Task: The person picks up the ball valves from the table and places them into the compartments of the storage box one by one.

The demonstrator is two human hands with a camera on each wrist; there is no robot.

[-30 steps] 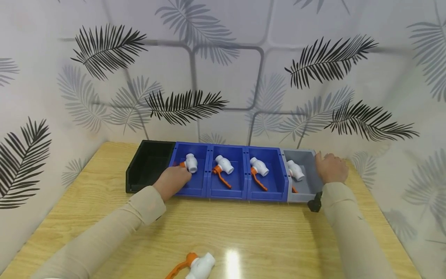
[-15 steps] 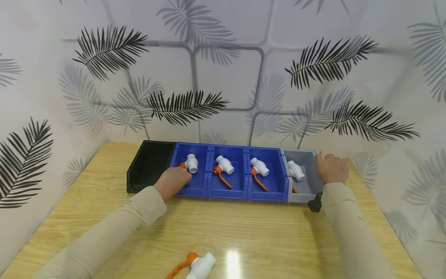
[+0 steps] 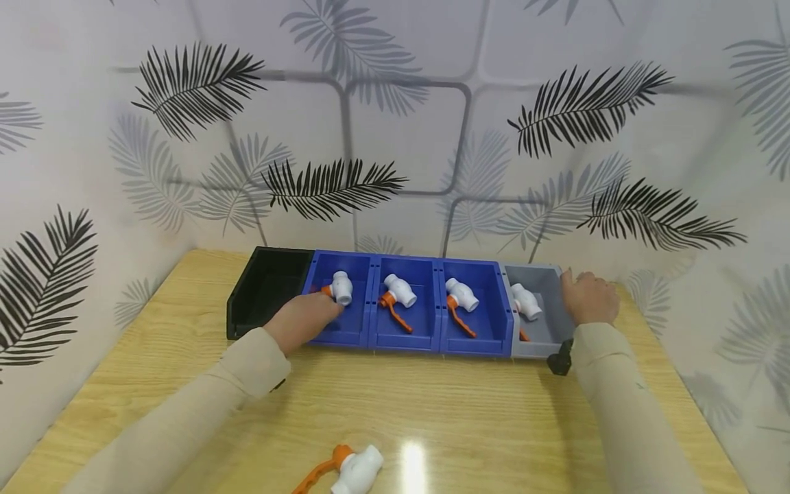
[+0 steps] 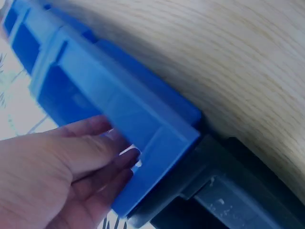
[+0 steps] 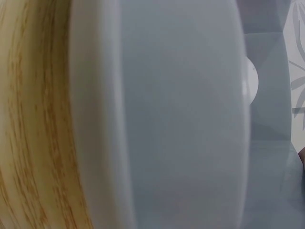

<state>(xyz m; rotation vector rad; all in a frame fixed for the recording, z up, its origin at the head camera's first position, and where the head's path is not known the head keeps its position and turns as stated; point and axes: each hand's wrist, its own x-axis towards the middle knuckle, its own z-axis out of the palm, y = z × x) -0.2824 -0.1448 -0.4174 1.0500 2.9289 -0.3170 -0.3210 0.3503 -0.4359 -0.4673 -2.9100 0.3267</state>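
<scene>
My left hand (image 3: pixel 304 320) reaches into the leftmost blue bin (image 3: pixel 341 337). Its bent fingers pinch a white ball valve (image 3: pixel 342 288) with an orange handle, most of which the hand hides. In the left wrist view the left fingers (image 4: pixel 97 164) and thumb close together inside the bin, with a bit of white showing between them. My right hand (image 3: pixel 590 299) grips the right wall of the grey bin (image 3: pixel 543 350) at the end of the row. Inside that bin lies another white valve (image 3: pixel 526 302), its orange handle partly hidden by the wall.
Two more blue bins, the middle one (image 3: pixel 404 341) and the right one (image 3: pixel 474 345), each hold an orange-handled valve. A black bin (image 3: pixel 262 329) ends the row at left. Another valve (image 3: pixel 359 470) lies on the wooden table (image 3: pixel 444 412) near the front. A patterned wall (image 3: pixel 407 151) stands behind.
The view shifts very slightly. Both hands stay at their bins, and the valves keep their places.
</scene>
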